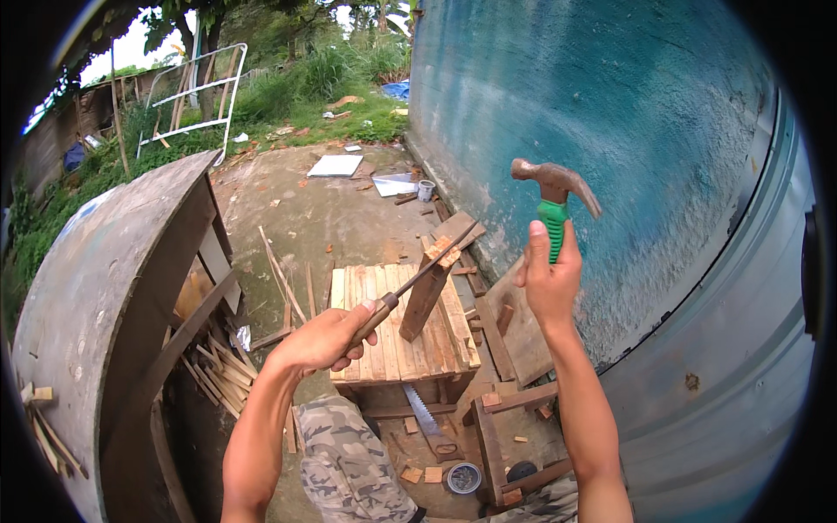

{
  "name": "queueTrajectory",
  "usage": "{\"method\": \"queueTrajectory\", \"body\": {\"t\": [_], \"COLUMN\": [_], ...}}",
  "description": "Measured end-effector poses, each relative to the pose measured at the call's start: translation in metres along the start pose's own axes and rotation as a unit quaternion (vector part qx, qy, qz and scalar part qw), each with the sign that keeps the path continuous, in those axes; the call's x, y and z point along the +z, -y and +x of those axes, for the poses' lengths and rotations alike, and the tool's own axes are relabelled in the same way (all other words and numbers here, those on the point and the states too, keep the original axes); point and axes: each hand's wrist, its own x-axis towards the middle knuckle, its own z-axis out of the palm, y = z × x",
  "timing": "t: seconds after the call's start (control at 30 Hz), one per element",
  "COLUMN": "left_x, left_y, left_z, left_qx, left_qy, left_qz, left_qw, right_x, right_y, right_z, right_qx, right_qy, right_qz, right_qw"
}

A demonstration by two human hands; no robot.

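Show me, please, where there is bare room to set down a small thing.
The slatted bench has a free patch left of the wood block, beyond the long tool. More bare room: the concrete floor between bench and white sheet. It is crowded below the bench, with handsaw and round tin, and along the blue wall, with boards.

The open air between the hammer (554,187) and the wooden-handled tool (427,267) can be passed through. Above the slatted bench (370,305), the way is blocked by the standing wood block (425,302). Room is bounded by the blue wall (567,87) on the right and by the large grey board (105,227) on the left.
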Motion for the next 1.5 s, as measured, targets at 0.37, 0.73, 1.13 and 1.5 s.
{"method": "queueTrajectory", "body": {"t": [0.37,0.73,1.13,1.5], "left_x": [0.005,0.011,0.117,0.231], "left_y": [-0.001,0.021,0.084,0.127], "left_z": [0.000,-0.007,-0.039,-0.033], "left_qx": [-0.012,-0.003,0.049,0.137], "left_qy": [0.005,-0.046,-0.092,-0.149], "left_qz": [0.009,-0.094,-0.215,-0.288], "left_qw": [1.000,0.995,0.971,0.936], "right_x": [0.007,-0.010,0.093,0.020], "right_y": [0.007,-0.083,-0.235,-0.120], "right_z": [-0.016,-0.157,-0.516,-0.306], "right_qx": [0.016,0.269,0.529,0.480], "right_qy": [0.004,0.231,0.501,0.194], "right_qz": [0.046,-0.061,-0.182,0.331], "right_qw": [0.999,0.933,0.661,0.789]}}
